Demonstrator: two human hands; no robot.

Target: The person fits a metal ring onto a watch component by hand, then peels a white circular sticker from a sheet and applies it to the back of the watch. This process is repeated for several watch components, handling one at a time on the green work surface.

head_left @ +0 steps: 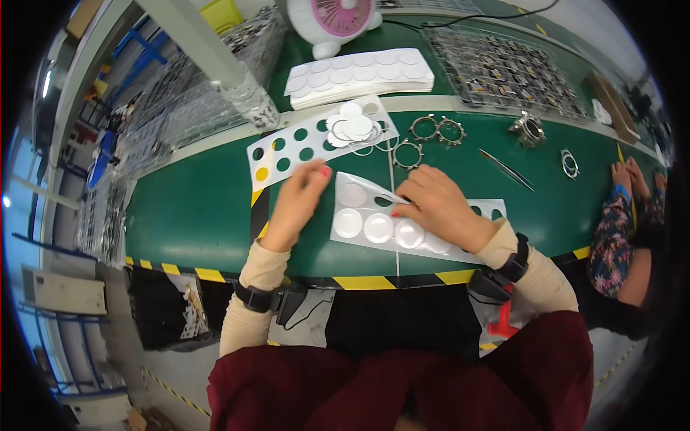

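Note:
A sheet of round white stickers lies on the green table in front of me, its upper left part lifted and curled. My right hand pinches the raised strip between thumb and fingers, covering much of the sheet's right half. Just left of the sheet hovers my left hand, thumb and fingers drawn together; whatever they may hold is hidden. Beyond it rests a white sheet with punched round holes. On that sheet's right end sits a loose pile of white discs and thin rings.
Metal watch cases and tweezers lie to the right. A stack of white circle sheets stands behind, near a pink-and-white fan and clear trays of parts. Another person's hands are at the right edge.

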